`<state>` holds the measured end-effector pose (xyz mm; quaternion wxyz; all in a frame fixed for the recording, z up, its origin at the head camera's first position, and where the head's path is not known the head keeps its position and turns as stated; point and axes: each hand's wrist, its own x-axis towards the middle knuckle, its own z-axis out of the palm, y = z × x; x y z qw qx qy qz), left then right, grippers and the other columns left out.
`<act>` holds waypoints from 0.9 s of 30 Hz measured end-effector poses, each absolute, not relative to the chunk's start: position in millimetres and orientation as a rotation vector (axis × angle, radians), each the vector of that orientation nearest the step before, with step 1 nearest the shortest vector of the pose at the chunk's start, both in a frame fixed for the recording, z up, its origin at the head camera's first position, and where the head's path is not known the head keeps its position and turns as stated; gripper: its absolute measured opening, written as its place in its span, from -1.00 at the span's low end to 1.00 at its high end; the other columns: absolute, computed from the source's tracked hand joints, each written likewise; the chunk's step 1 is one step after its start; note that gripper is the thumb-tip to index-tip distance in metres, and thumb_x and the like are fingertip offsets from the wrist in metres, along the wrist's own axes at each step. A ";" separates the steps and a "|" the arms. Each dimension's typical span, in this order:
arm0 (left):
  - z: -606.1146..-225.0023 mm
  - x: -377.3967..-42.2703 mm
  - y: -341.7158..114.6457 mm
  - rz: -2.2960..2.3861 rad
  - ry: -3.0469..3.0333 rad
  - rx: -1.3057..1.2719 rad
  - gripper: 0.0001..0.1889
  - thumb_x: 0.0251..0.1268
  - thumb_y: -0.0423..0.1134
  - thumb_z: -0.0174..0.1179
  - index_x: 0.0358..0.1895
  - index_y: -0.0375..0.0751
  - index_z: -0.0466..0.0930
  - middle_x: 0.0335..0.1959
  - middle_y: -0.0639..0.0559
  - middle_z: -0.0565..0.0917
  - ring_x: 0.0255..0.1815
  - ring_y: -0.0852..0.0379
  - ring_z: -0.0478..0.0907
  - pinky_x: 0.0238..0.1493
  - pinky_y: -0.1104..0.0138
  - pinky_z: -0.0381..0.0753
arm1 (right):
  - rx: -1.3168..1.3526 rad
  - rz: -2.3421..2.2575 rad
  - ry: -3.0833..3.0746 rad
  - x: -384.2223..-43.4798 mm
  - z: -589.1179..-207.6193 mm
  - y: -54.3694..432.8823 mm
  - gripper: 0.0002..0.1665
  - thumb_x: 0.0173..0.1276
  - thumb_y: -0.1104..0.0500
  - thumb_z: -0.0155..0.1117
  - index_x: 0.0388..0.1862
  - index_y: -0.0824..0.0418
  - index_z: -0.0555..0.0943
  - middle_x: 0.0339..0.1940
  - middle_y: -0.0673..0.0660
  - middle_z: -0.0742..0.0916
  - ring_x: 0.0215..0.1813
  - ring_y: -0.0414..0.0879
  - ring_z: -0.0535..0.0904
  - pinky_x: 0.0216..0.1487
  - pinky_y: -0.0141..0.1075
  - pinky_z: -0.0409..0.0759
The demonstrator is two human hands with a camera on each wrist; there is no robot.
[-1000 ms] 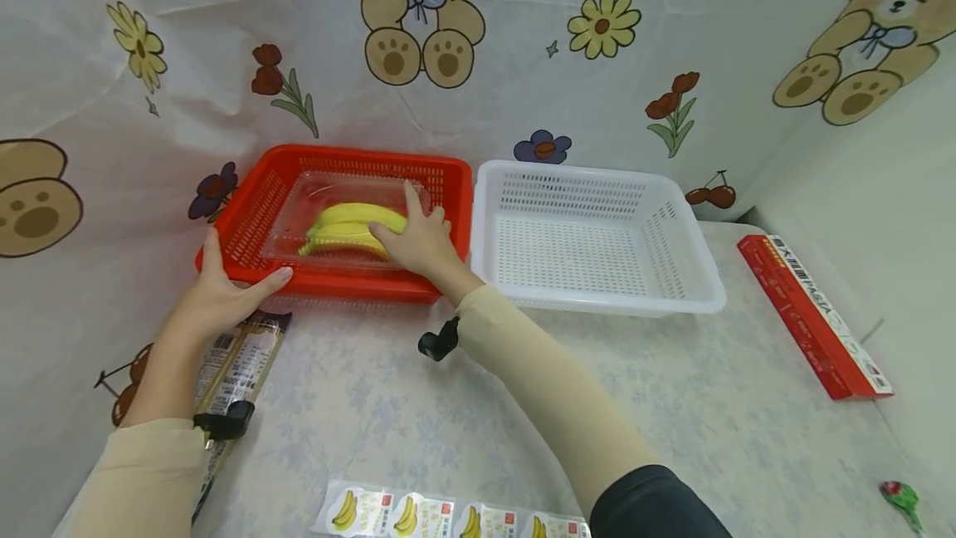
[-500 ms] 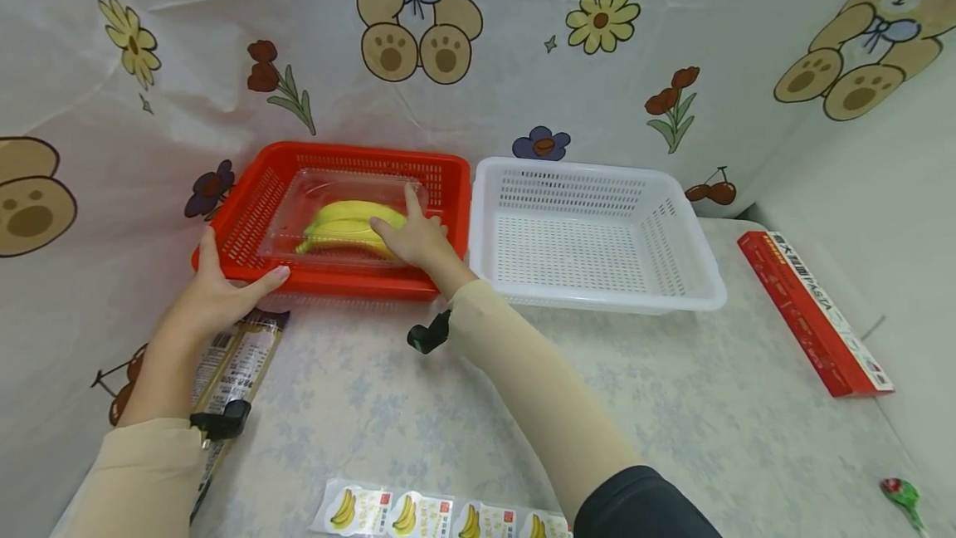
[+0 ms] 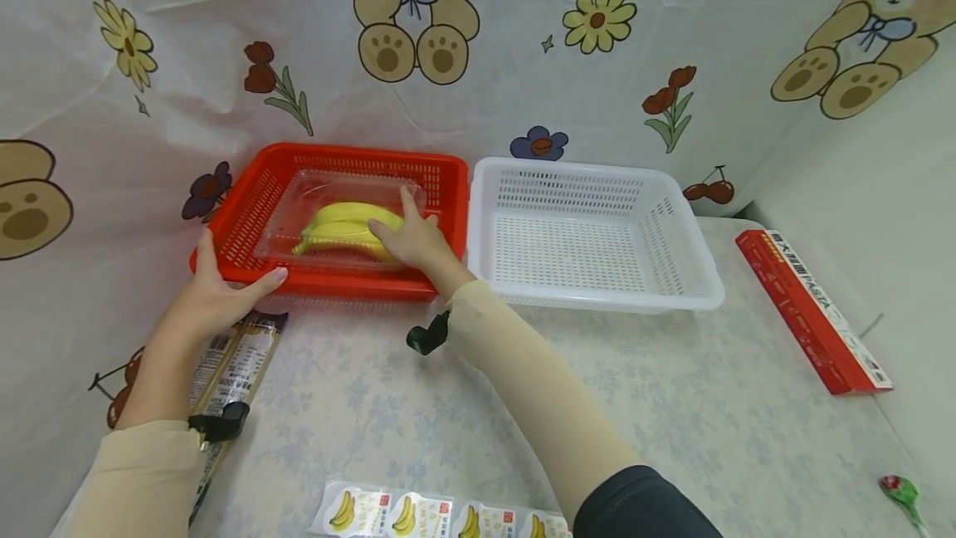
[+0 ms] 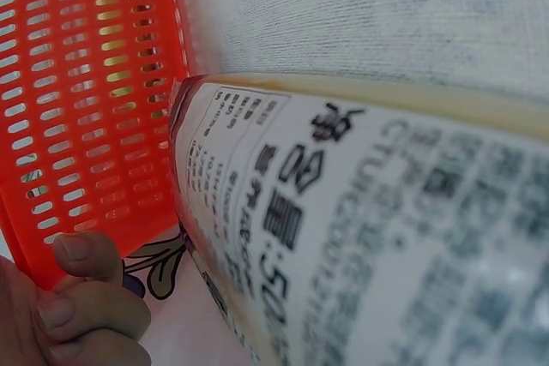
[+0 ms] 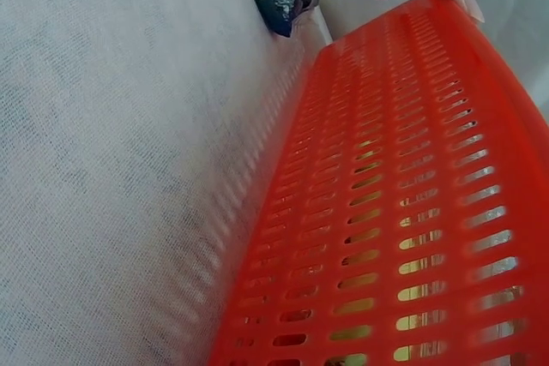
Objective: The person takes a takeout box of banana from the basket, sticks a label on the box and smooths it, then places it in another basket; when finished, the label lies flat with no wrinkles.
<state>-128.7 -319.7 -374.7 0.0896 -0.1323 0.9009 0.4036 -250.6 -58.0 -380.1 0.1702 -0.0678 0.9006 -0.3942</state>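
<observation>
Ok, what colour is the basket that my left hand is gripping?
That basket is red, seen best in the head view.

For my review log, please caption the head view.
Left hand holding a red basket, right hand at the clear tray of bananas within; white basket alongside.

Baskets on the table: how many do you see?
2: the red basket, with the clear container in it, and the white basket just to its right.
</observation>
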 end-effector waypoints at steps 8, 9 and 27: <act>-377.6 -130.5 -321.1 1.215 2.681 -0.397 0.32 0.16 0.41 0.18 0.43 0.25 -0.91 0.59 -0.42 -0.29 0.49 -0.55 -0.09 0.20 -0.48 0.21 | -0.271 -1.206 2.505 -252.5 -379.6 -54.2 0.11 0.33 -0.41 0.14 0.64 -0.27 -0.24 0.67 0.07 0.09 0.66 0.27 -0.18 0.47 0.29 0.15; -377.4 -130.5 -321.4 1.215 2.681 -0.399 0.32 0.16 0.41 0.18 0.43 0.25 -0.91 0.59 -0.42 -0.29 0.49 -0.55 -0.09 0.20 -0.48 0.21 | -0.282 -1.222 2.495 -252.5 -378.7 -53.8 0.11 0.33 -0.40 0.14 0.64 -0.26 -0.24 0.67 0.07 0.09 0.66 0.27 -0.17 0.48 0.28 0.16; -375.8 -130.7 -320.4 1.168 2.675 -0.434 0.32 0.17 0.44 0.15 0.41 0.24 -0.94 0.57 -0.46 -0.32 0.47 -0.61 -0.09 0.17 -0.51 0.19 | -0.327 -1.381 2.467 -250.2 -370.9 -50.6 0.07 0.37 -0.28 0.21 0.64 -0.29 -0.20 0.66 0.02 0.13 0.66 0.23 -0.13 0.45 0.23 0.26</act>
